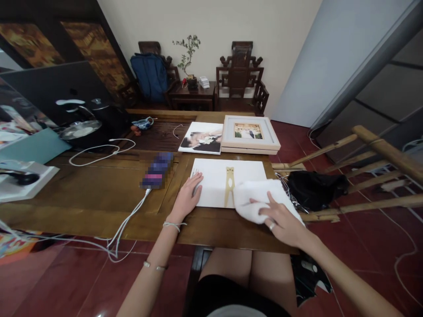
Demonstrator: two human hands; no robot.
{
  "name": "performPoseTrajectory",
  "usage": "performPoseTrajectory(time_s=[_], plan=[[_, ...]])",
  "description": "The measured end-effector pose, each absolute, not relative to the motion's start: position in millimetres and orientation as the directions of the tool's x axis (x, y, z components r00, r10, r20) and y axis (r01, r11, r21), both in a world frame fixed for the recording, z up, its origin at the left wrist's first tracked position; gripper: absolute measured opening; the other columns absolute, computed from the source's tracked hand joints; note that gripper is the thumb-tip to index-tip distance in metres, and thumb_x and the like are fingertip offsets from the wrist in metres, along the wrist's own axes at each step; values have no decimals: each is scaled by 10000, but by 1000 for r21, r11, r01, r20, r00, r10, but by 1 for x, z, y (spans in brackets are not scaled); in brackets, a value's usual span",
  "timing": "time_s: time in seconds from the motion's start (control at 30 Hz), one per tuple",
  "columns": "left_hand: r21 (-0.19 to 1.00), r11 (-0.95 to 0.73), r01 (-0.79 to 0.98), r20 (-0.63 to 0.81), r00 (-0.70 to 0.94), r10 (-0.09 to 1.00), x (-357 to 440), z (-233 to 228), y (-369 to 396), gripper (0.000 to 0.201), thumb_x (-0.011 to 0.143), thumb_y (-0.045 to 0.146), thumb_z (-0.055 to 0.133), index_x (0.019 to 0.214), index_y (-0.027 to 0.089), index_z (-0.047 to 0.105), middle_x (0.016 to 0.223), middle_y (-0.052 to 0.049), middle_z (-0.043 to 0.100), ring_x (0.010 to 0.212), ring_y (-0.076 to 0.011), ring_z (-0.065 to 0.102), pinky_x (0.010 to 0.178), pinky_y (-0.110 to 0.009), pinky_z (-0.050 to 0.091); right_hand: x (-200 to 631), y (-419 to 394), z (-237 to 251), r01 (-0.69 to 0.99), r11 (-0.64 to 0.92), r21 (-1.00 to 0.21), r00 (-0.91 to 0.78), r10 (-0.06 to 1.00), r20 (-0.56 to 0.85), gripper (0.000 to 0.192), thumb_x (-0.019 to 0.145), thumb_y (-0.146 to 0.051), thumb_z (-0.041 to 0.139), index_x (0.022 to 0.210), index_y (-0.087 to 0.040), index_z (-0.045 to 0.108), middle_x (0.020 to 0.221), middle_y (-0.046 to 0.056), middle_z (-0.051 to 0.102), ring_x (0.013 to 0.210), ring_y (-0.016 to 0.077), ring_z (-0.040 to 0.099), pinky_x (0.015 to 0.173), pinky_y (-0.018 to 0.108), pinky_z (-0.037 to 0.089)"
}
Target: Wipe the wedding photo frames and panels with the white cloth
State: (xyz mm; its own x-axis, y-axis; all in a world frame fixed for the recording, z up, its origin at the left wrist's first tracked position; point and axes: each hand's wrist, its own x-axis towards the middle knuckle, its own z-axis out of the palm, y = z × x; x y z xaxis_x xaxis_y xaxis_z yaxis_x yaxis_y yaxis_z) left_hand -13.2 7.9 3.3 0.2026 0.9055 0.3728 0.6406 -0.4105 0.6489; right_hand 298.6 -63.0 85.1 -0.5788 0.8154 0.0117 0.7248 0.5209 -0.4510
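Observation:
A white panel (211,182) lies flat on the wooden table in front of me, with a gold-coloured stand piece (229,187) running down its middle. Across the panel's left edge rests my left hand (190,193), fingers stretched out and holding nothing. My right hand (277,222) has a white cloth (253,200) bunched under its fingers, with the index finger extended over it. The cloth covers the panel's lower right part and hangs past its edge.
Behind the panel lie a photo print (201,138) and a framed photo (249,132). A phone (157,169) with white cables (127,220) is to the left. A black pot (81,132) and monitor (56,86) stand further left. A bamboo rack (357,176) with a black bag (313,189) is at right.

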Motion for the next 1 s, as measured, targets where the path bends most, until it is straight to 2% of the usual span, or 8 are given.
performPoseTrajectory(time_s=[0.1,0.2,0.37,0.53,0.63,0.77,0.87,1.0], plan=[[645,-412,644,373,204,905,-13,4,8,369,898,251,424,1237,185,553,1349,-101,517,1293,-216,430,1114,-479,282,304,-82,90,738,477,-477,-571,818,-65,298,752,-97,411,868,-223,655,1153,66,651,1151,270,542,1082,494,244],[644,-407,648,367,204,907,-13,4,7,371,898,248,423,1238,175,553,1351,-106,514,1298,-216,423,1117,-472,278,306,-68,85,784,405,-470,-479,877,-44,300,787,-161,399,915,-217,665,1023,67,690,1099,281,569,1013,483,352],[654,-406,638,369,200,908,-13,3,8,369,896,254,429,1237,190,556,1351,-98,515,1295,-216,427,1116,-470,282,288,7,75,778,392,-490,-431,901,36,324,825,-183,352,882,-202,671,856,22,705,883,237,634,1057,492,278],[664,-399,632,361,197,912,-14,4,8,365,891,261,439,1229,193,562,1344,-97,523,1289,-223,435,1113,-473,287,246,66,71,780,353,-518,-333,933,133,363,827,-151,345,1021,-200,648,1107,59,672,1103,274,553,1070,560,157],[665,-396,634,354,199,914,-14,5,8,364,892,263,440,1227,194,562,1345,-99,522,1288,-225,436,1111,-475,289,224,63,63,772,412,-484,-394,908,144,367,833,-134,339,1040,-176,639,1186,100,630,1188,286,493,1058,623,91],[660,-397,638,352,204,914,-14,6,8,368,894,258,436,1232,178,557,1347,-109,518,1292,-222,431,1113,-471,287,213,14,54,739,537,-407,-506,841,192,329,782,-110,405,1002,-127,649,1349,177,485,1333,289,315,1072,627,22],[655,-399,642,355,204,912,-13,5,8,370,896,252,431,1236,171,553,1354,-111,510,1295,-219,427,1112,-472,288,215,-33,57,671,608,-424,-609,778,153,328,731,-84,424,946,-169,658,1352,127,494,1360,282,264,1065,652,22],[651,-399,646,359,201,912,-13,4,7,369,898,246,426,1239,176,549,1356,-106,508,1297,-212,425,1116,-471,281,223,-72,71,604,633,-484,-690,719,78,337,688,-69,421,896,-202,651,1356,84,499,1360,265,269,1064,657,55]])
